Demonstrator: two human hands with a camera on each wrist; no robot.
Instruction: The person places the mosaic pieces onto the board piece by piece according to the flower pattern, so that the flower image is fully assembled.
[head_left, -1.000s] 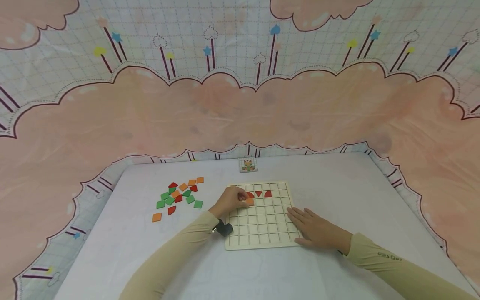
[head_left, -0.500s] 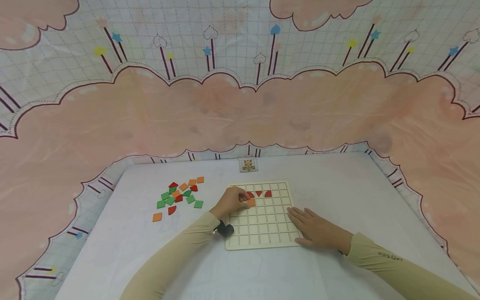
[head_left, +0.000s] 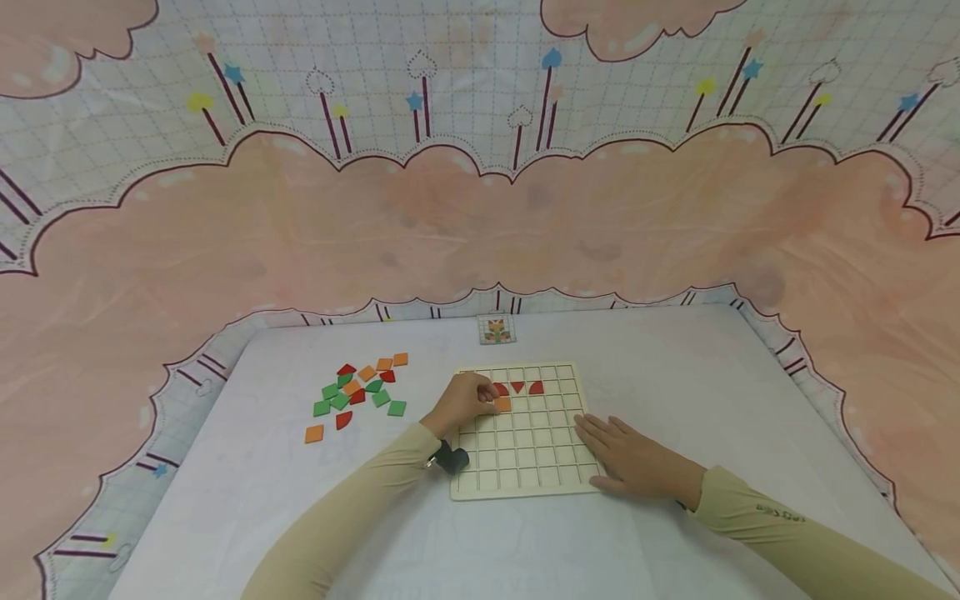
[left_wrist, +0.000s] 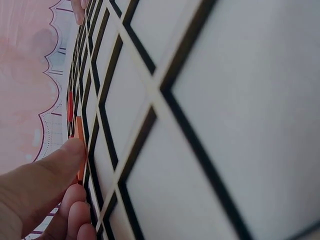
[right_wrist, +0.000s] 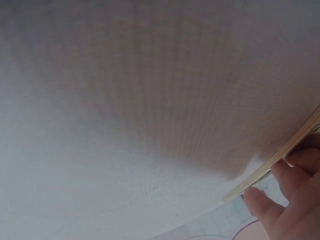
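My left hand (head_left: 467, 398) is over the left part of a pale grid board (head_left: 517, 482), with curled fingers. Its thumb and fingertips are at the left edge of an orange square tile (head_left: 503, 405), which sits within a grid cell. In the left wrist view the thumb (left_wrist: 74, 148) overlaps that tile's edge. Just beyond it lie a red quarter-round tile (head_left: 501, 389), a small red triangle (head_left: 517, 387) and another red quarter-round tile (head_left: 536, 387) in one row. My right hand (head_left: 633, 458) rests with straight fingers on the board's right edge; the right wrist view shows fingertips along the wooden rim (right_wrist: 272, 167).
Left of the board, several loose green tiles (head_left: 340, 401), orange tiles (head_left: 314, 434) and red tiles (head_left: 343, 420) are scattered on the white tabletop (head_left: 555, 550). A small picture card (head_left: 496, 330) lies behind the board. Patterned cloth (head_left: 480, 225) rises around the table.
The orange tile shifted very slightly right into its cell, and more of it shows beside the left fingertips. The right hand keeps its place on the board edge.
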